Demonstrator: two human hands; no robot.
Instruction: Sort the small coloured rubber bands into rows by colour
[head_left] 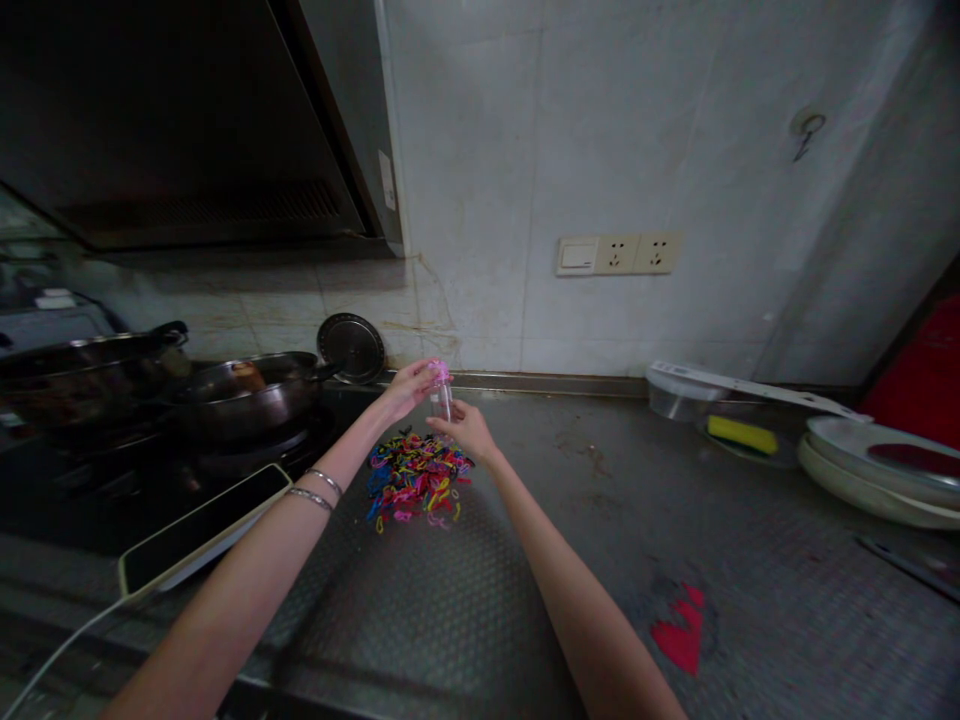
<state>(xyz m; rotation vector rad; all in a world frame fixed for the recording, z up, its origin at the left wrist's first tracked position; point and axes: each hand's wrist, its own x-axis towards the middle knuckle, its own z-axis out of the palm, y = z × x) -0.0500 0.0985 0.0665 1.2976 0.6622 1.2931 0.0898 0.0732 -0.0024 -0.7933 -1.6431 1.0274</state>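
Observation:
Both hands meet at a small clear bottle with a pink lid, held above the counter near the wall. My left hand has its fingers closed on the pink lid at the top. Lower down, my right hand grips the bottle's clear body. The lid sits at the bottle's mouth; whether it is tight or loose I cannot tell. Just below and in front of the hands lies a loose heap of colourful small rubber bands on the metal counter.
A phone with a white cable lies at left beside the stove. Pans stand on the burners, and a round dark lid leans on the wall. At right are a clear container, a yellow sponge and stacked plates.

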